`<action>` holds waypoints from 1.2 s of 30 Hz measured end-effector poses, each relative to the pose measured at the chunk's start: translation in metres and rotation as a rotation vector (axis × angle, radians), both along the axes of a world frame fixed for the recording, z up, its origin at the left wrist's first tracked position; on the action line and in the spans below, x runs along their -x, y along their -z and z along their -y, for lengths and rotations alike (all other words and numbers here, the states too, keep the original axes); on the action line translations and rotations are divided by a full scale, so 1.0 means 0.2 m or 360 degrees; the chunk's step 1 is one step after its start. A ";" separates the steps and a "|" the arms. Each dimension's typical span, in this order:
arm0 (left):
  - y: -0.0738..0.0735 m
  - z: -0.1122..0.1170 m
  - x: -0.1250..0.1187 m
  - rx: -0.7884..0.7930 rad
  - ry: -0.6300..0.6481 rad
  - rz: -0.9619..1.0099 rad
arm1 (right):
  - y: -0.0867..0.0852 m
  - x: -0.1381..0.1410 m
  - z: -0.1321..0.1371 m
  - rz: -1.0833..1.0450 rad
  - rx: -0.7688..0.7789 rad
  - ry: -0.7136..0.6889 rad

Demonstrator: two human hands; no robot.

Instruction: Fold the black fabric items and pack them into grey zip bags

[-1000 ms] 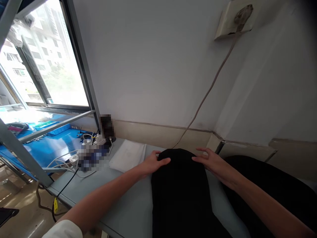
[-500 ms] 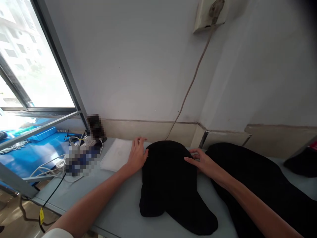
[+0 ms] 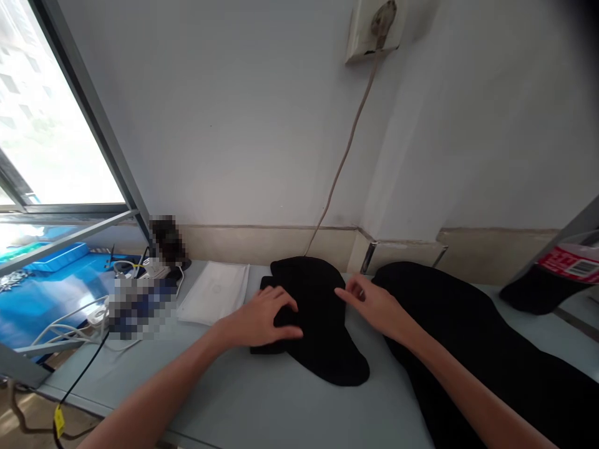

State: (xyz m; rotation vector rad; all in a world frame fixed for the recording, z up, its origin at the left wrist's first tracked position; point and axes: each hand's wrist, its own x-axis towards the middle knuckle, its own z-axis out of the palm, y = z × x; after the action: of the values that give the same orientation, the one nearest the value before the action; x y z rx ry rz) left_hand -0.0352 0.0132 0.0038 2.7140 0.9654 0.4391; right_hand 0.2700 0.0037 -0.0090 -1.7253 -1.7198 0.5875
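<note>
A black piece of fabric [image 3: 318,312] with rounded lobes lies on the grey table in front of me. My left hand [image 3: 266,315] rests over its left side, fingers curved and thumb apart. Under and around that hand the fabric looks folded, with its lower left lobe partly hidden. At the right edge is my right hand [image 3: 374,305], thumb stretched toward the fabric and other fingers loosely bent. Beneath my right forearm, a larger black fabric piece [image 3: 449,312] spreads toward the right.
A flat white packet [image 3: 215,292] lies left of the fabric. Cables and a power strip [image 3: 154,268] sit farther left, near a blue-covered table [image 3: 75,287]. A dark drink bottle with a red label [image 3: 568,262] lies at right. A cord [image 3: 346,149] runs down the wall.
The fabric's left side now appears folded inward, making the piece narrower. My left hand has moved down onto it. The view has shifted right, showing the bottle's label.
</note>
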 end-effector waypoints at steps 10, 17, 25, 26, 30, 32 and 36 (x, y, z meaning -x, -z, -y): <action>0.03 -0.03 0.01 0.0074 -0.0187 0.0195 | -0.11 0.12 0.20 0.0406 0.0101 -0.0592; -0.07 -0.11 0.07 -0.0142 -0.0604 0.0130 | -0.11 0.05 0.10 0.0131 -0.0173 0.0237; -0.30 0.00 0.18 0.0769 -0.0123 -0.0323 | -0.21 0.09 0.15 -0.1374 0.0459 -0.0131; -0.30 0.02 0.18 0.0675 -0.0102 -0.0363 | -0.22 0.09 0.16 -0.1262 0.0502 -0.0197; -0.24 0.05 0.14 0.0494 -0.0070 -0.0396 | -0.25 0.06 0.19 -0.0527 0.0560 -0.0523; -0.20 0.03 0.11 0.0487 -0.0135 -0.0384 | -0.25 0.03 0.18 -0.0161 0.0568 -0.0510; -0.16 -0.05 0.05 0.0205 -0.0657 -0.0078 | -0.23 -0.01 0.12 0.0445 0.0306 0.0063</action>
State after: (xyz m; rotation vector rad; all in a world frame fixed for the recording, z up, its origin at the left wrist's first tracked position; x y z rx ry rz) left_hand -0.0458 0.0233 0.0351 2.4172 1.5186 0.3660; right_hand 0.2724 -0.0211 0.0369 -2.0529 -1.8633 0.5277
